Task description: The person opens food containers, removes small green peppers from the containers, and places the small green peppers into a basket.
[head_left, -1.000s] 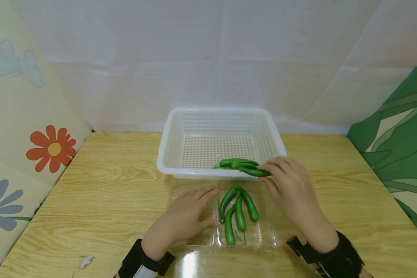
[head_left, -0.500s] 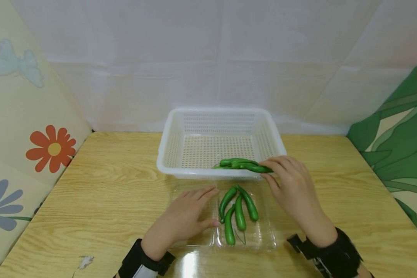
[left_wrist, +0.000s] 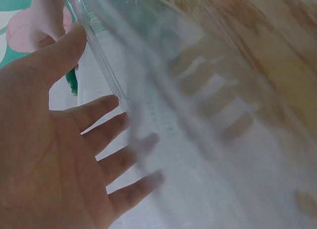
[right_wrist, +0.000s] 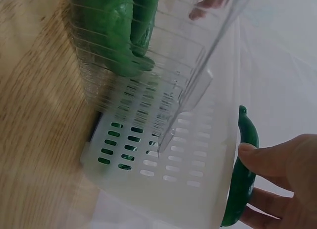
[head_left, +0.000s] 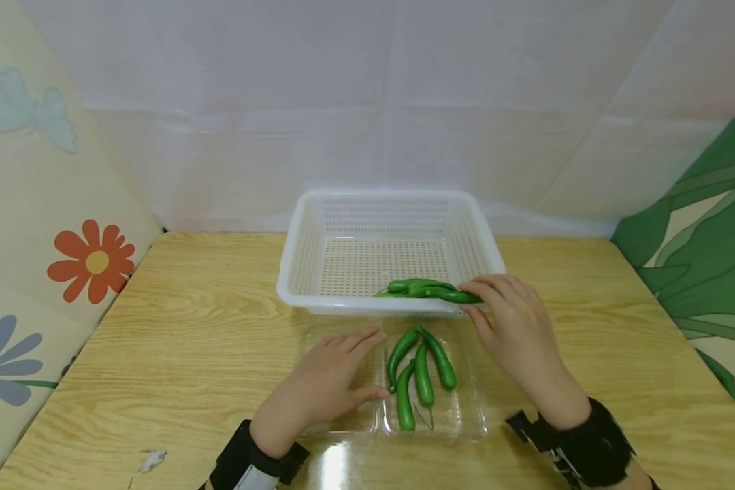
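Observation:
My right hand pinches a green chili pepper between thumb and fingers at the near right rim of a white plastic basket. Several other green peppers lie inside the basket along that near side. In front of it sits a clear plastic container with two halves. Several green peppers rest in its right half. My left hand is spread over the left half, thumb near the middle ridge. The left wrist view shows straight fingers against the clear plastic.
Everything stands on a wooden table with a worn spot at the front left. Behind the basket hangs a white cloth. Flower-patterned panels border the sides. Black straps with cameras wrap both wrists.
My right hand has lifted the pepper slightly, bringing it a little up and right along the basket's near rim. In the last half second it has barely moved. The left hand stays put.

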{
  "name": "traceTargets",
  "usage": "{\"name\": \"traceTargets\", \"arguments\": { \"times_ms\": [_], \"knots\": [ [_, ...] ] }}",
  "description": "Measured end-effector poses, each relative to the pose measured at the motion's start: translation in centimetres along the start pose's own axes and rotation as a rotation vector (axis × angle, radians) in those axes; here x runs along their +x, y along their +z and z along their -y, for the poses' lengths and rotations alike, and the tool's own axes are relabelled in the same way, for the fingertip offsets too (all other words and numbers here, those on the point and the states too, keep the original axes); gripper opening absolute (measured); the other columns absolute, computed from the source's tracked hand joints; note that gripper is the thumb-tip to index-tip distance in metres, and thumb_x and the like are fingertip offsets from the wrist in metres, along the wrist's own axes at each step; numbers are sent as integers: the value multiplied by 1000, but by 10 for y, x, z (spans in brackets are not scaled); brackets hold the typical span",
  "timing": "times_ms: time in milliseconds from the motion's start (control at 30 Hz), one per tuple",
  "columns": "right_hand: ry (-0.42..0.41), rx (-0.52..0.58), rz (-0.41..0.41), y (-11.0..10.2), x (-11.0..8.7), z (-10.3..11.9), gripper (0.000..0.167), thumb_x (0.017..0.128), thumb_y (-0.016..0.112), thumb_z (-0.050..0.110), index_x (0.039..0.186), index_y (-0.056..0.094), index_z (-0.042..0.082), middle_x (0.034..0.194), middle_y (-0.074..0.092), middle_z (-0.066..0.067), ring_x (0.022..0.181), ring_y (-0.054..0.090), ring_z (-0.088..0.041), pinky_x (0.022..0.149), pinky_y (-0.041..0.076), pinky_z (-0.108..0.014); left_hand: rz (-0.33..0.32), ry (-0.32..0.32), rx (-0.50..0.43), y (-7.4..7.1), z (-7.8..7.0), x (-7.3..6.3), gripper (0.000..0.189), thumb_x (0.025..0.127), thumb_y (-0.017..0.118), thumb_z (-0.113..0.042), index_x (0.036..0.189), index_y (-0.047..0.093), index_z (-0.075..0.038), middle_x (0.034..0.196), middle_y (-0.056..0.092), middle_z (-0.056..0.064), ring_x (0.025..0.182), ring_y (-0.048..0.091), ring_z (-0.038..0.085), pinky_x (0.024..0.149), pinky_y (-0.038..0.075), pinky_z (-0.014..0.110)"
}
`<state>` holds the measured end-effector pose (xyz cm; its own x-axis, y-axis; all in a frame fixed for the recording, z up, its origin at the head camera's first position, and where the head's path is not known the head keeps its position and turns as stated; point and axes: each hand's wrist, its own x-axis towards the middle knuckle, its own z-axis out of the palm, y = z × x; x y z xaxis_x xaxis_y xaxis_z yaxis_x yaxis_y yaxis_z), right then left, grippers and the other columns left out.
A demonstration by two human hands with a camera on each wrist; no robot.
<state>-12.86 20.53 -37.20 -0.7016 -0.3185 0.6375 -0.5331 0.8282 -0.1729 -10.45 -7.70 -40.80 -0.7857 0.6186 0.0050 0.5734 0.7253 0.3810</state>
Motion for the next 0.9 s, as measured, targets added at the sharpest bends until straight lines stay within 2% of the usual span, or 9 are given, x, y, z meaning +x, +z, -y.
{"name": "traceTargets", "arguments": {
  "times_ms": [133, 400, 900],
  "knots": [
    [4, -1, -2, 1, -1, -2, 34, 73, 84, -4, 105, 71, -1, 108, 67, -18, 101, 60, -37, 88, 48, -54, 1, -1, -3, 1, 0, 1, 82, 90, 64, -56, 155, 35, -16, 160, 32, 2, 139, 40, 25, 115, 31, 50],
    [12, 2, -9, 4, -1, -6, 34, 74, 84, -3, 105, 70, -2, 108, 67, -20, 102, 60, -39, 95, 44, -56, 8, -7, -4, 1, 1, 1, 82, 89, 64, -56, 155, 35, -17, 160, 31, 1, 140, 39, 25, 115, 31, 50],
    [33, 8, -2, 9, -1, -10, 34, 79, 79, -4, 110, 68, -4, 112, 66, -21, 104, 60, -39, 94, 46, -56, 0, -6, 1, 1, 1, 1, 82, 89, 64, -57, 155, 36, -17, 160, 31, 1, 139, 40, 25, 115, 31, 50]
  ]
}}
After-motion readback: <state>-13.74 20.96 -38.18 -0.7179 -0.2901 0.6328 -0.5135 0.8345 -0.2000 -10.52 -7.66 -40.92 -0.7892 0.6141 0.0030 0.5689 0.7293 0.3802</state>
